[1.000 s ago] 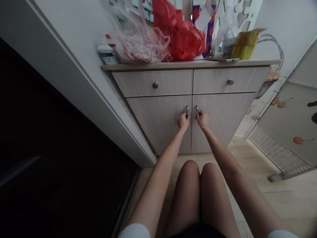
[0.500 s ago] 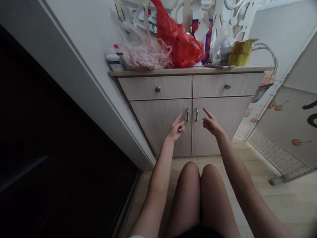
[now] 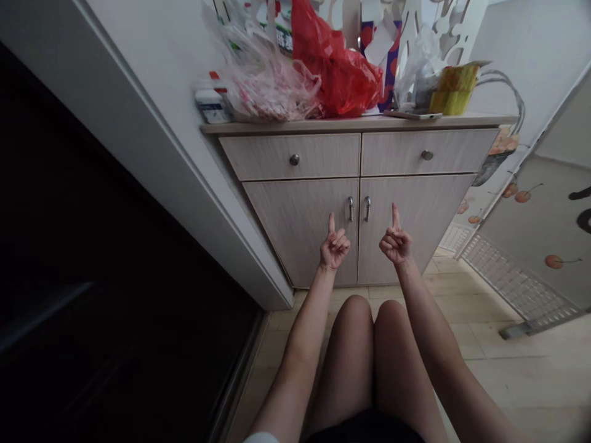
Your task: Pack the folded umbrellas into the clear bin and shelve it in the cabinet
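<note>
A light wooden cabinet (image 3: 300, 227) with two drawers and two shut doors stands before me. My left hand (image 3: 333, 247) is held up in front of the left door, fingers curled, index finger pointing straight up, holding nothing. My right hand (image 3: 396, 242) mirrors it in front of the right door, fist closed with its index finger raised. Both hands hang in the air a little below the two metal door handles (image 3: 359, 208) and touch nothing. My bare knees (image 3: 372, 320) are below them.
On the cabinet top lie a red plastic bag (image 3: 339, 67), a pinkish clear bag (image 3: 270, 83), a white bottle (image 3: 211, 106), a phone (image 3: 412, 114) and a yellow-green pack (image 3: 453, 86). A dark doorway (image 3: 92, 277) opens left; a sliding glass door (image 3: 530, 234) stands right on the tiled floor.
Both hands let go of the door handles, drew back toward me and curled into fists with the index fingers raised. The cabinet doors stay shut.
</note>
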### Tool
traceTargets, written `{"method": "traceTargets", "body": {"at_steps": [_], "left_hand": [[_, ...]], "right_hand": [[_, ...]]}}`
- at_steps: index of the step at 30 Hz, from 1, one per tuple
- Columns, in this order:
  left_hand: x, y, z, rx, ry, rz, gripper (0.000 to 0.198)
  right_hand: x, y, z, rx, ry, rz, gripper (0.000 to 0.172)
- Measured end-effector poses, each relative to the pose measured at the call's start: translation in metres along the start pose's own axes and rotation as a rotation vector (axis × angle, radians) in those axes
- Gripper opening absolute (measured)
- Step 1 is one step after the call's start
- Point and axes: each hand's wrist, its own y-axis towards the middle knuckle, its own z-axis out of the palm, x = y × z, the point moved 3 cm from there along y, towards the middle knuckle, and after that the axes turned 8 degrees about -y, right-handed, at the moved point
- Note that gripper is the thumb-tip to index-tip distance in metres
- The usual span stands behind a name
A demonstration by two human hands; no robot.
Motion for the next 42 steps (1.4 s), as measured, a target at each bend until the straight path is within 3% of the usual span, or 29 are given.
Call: {"method": "traceTargets", "body": {"at_steps": [4,6,8,10,13,16,21,25,30,36,42], "left_hand": [[0.0,0.002,0.002,-0.013,0.032,-0.023,0.049],[0.003,0.01,0.002,0.008,0.088,-0.043,0.05],[0.008,0.025,0.0,-0.008,0.241,-0.054,0.048],[0.014,0.044,-0.003,-0.107,0.504,-0.004,0.038],[0.02,0.073,-0.005,-0.279,0.955,0.167,0.021],[0.029,0.093,-0.002,-0.27,1.207,0.212,0.016],[0.039,0.1,-0.005,-0.178,1.294,0.207,0.013],[0.037,0.084,-0.01,-0.184,1.287,0.264,0.012],[0.031,0.049,-0.012,-0.173,1.292,0.367,0.01],[0.016,-0.013,-0.022,-0.19,1.307,0.554,0.018],[-0.019,-0.077,-0.034,-0.213,1.28,0.657,0.029]], "right_hand": [[-0.002,0.004,-0.004,-0.011,-0.074,0.002,0.061],[-0.004,0.013,-0.006,-0.072,-0.217,-0.012,0.058],[-0.009,0.025,-0.009,-0.214,-0.502,-0.048,0.051],[-0.013,0.038,-0.011,-0.359,-0.876,-0.122,0.042],[-0.025,0.063,-0.005,-0.394,-1.287,-0.239,0.042],[-0.04,0.088,0.002,-0.3,-1.364,-0.206,0.044],[-0.055,0.106,0.005,-0.253,-1.233,-0.091,0.03],[-0.06,0.094,-0.001,-0.277,-1.154,-0.111,0.027],[-0.057,0.057,-0.012,-0.269,-1.047,-0.201,0.03],[-0.029,-0.007,-0.021,-0.324,-1.017,-0.34,0.032],[0.002,-0.066,-0.034,-0.369,-1.113,-0.383,0.026]]}}
